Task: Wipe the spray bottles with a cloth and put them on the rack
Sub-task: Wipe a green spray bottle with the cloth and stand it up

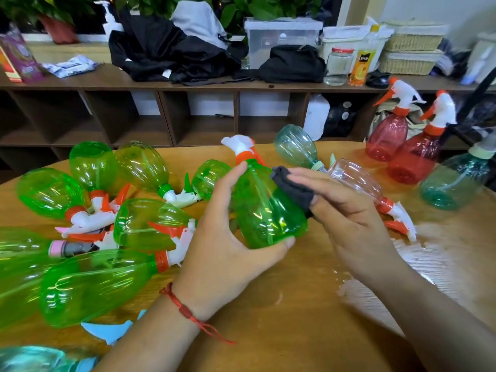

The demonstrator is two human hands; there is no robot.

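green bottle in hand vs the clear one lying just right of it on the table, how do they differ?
The held green bottle is tinted green; the clear bottle is colourless. The green one is off the table, gripped by the left hand while the right hand presses a dark cloth to it; the clear one lies untouched on its side on the table. The green one's spray head points away from the camera, the clear one's toward it. Both have white heads with orange collars.

green spray bottle (264, 208) tilted, dark cloth (294, 187) against it

glossy green plastic bottle (264, 210) — dark, seemingly matt cloth (294, 187) — wood-grain table (308, 318).
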